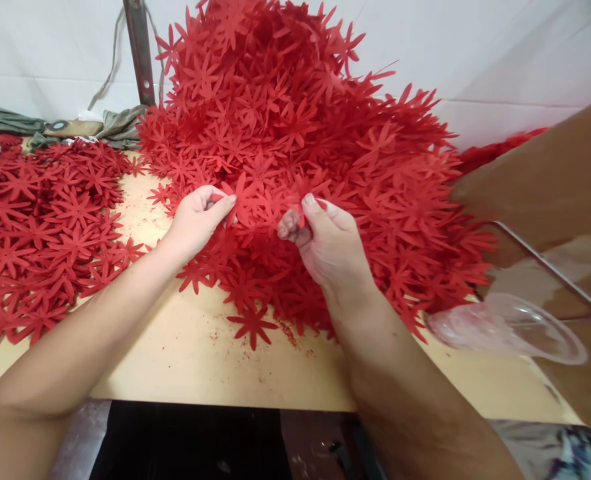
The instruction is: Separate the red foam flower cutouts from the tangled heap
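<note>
From where I stood, the left hand [198, 217] had a red flower cutout [242, 199] pinched between thumb and fingers, its narrow petals pointing out past the thumb. Near it, the right hand [329, 239] was closed in a pinch too, thumb over a red piece [302, 215] that was blurred, so I couldn't tell its shape; the other fingers were curled. The two hands were apart, both in front of the big heap [285, 127] of red flowers that rose up against the white wall [500, 53].

A lower pile [40, 220] of the same flowers covered the left side of the pale desk [175, 360]. One loose flower [253, 325] lay flat at the near edge of the big heap, beside some red crumbs [288, 333]. Over on the right, a clear plastic container [545, 330] was tipped by a brown sheet [535, 187], and a dark metal post [140, 53] stood behind, near some green cloth [123, 127].
</note>
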Demonstrator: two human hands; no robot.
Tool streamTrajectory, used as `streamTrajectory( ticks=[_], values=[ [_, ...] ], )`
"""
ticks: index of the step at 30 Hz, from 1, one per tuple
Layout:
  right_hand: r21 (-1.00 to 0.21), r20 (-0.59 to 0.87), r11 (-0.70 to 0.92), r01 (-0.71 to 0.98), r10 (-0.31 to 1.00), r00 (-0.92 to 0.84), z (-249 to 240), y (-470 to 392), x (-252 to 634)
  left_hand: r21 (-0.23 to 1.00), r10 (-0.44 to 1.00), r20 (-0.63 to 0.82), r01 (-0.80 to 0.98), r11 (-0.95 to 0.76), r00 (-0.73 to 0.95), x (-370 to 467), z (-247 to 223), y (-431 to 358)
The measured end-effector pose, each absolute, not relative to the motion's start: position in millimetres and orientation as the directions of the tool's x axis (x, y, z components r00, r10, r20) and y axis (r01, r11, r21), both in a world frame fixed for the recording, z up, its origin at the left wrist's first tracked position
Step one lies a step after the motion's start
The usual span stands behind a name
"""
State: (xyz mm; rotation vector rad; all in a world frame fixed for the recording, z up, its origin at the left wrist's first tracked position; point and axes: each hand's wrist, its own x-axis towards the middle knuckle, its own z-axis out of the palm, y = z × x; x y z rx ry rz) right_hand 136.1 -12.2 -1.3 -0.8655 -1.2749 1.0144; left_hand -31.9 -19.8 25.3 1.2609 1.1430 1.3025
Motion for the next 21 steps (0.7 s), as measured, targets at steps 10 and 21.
streamTrajectory(
  ticks=[10, 21],
  values=[
    [-0.934, 0.340, 0.331, -0.139, 0.939, -0.050, -8.9, -20.9, 123.9, 0.992, 0.987, 0.128, 0.008, -0.129, 0.097, -24.6, 19.9, -21.1],
    [-0.924, 0.347, 0.343, -0.171, 0.938, 0.005, -7.2, -18.0, 127.7, 0.995, 0.995, 0.090, -0.034, -0.088, 0.051, -26.3, 23.0, -23.8]
  ],
)
